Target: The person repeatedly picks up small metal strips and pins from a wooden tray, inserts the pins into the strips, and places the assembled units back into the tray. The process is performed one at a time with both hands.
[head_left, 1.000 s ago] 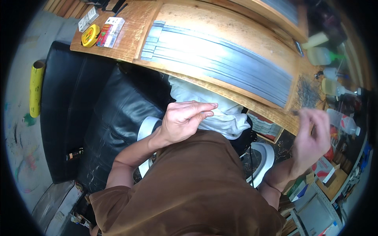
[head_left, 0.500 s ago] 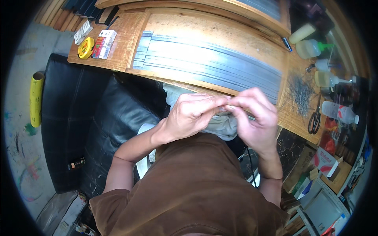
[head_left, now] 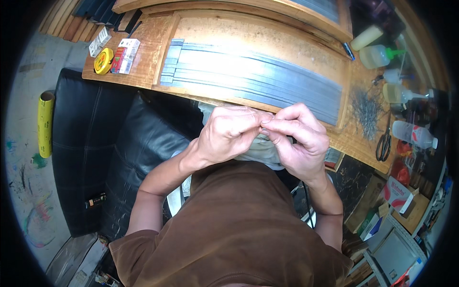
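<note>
The bare left hand point(head_left: 228, 131) is pinched closed at the fingertips. Beyond it, flat, smooth, silvery-grey strips point(head_left: 253, 76) lie in a shallow wooden tray point(head_left: 267, 37). The bare right hand point(head_left: 303, 138) pinches against the left's fingertips; any piece between them is too hidden to identify. Fine two-handed handling appears under way; the next move calls for steady fingertips. Rightward lies a tangled, thin, grey wire-like heap point(head_left: 367, 115).
</note>
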`<state>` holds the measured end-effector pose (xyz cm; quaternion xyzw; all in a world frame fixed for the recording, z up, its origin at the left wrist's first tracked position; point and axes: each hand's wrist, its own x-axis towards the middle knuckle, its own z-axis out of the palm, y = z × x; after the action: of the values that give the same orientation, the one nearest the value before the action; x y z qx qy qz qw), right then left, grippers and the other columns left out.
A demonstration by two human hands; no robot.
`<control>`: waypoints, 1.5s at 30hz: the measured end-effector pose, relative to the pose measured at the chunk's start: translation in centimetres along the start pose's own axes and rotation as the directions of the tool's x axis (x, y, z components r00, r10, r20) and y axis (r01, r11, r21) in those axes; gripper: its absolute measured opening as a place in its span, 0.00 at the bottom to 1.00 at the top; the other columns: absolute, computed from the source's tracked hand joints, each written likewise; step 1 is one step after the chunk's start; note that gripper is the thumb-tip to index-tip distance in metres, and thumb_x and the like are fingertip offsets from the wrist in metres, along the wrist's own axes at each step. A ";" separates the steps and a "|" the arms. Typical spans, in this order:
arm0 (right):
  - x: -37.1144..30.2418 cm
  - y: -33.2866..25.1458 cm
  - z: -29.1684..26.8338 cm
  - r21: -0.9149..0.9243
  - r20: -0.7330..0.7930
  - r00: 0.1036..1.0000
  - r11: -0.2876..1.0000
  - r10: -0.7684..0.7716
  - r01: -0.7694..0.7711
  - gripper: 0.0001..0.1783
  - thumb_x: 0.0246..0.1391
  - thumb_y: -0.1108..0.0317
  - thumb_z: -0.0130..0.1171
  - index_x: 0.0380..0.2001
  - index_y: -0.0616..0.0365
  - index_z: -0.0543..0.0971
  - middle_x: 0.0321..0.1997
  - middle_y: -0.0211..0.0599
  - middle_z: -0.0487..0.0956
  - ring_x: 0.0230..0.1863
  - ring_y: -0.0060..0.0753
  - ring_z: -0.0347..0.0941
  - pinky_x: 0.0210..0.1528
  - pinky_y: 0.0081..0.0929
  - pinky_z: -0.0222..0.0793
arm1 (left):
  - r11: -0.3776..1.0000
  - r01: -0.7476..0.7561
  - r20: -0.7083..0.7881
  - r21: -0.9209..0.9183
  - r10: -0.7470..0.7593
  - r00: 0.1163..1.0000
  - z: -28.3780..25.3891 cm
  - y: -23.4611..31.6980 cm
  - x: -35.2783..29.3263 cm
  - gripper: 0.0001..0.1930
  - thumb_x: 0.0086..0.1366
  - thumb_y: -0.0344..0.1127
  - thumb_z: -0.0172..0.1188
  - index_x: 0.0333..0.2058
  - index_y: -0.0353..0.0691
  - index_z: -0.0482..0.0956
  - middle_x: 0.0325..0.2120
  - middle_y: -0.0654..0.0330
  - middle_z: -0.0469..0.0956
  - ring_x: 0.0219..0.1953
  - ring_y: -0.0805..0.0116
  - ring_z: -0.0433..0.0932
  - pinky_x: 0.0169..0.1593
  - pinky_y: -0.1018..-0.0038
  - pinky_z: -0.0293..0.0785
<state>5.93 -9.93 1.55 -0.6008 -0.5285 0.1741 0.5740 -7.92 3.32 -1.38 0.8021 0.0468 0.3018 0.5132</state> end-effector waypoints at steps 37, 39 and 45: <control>-7.2 4.4 4.2 0.770 0.243 0.577 0.206 0.780 -0.603 0.09 0.68 0.71 0.63 0.45 0.67 0.84 0.29 0.28 0.81 0.27 0.15 0.73 0.31 0.15 0.72 | 0.146 0.873 0.654 -0.465 -0.608 0.450 0.5 -4.2 -3.5 0.09 0.72 0.31 0.64 0.46 0.31 0.85 0.35 0.53 0.89 0.37 0.67 0.89 0.36 0.80 0.85; -7.1 4.7 4.4 0.775 0.222 0.578 0.218 0.785 -0.594 0.08 0.67 0.72 0.64 0.44 0.66 0.85 0.29 0.28 0.81 0.27 0.15 0.73 0.31 0.15 0.72 | 0.206 0.871 0.622 -0.446 -0.629 0.466 0.5 -4.2 -3.5 0.08 0.72 0.31 0.65 0.44 0.32 0.86 0.35 0.54 0.89 0.36 0.70 0.89 0.35 0.81 0.83; -7.3 3.3 4.9 0.460 0.032 0.791 0.693 0.612 -0.555 0.09 0.61 0.76 0.70 0.44 0.65 0.87 0.33 0.29 0.81 0.32 0.17 0.75 0.34 0.19 0.73 | 0.700 0.681 0.411 -0.216 -0.568 0.714 -0.2 -2.4 -5.3 0.05 0.69 0.28 0.67 0.35 0.31 0.86 0.25 0.57 0.85 0.29 0.79 0.82 0.32 0.77 0.76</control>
<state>0.58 -12.77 -5.62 -0.5987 -0.2188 0.4260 0.6420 -11.80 2.55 -5.72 0.6683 0.1830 -0.0210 0.7207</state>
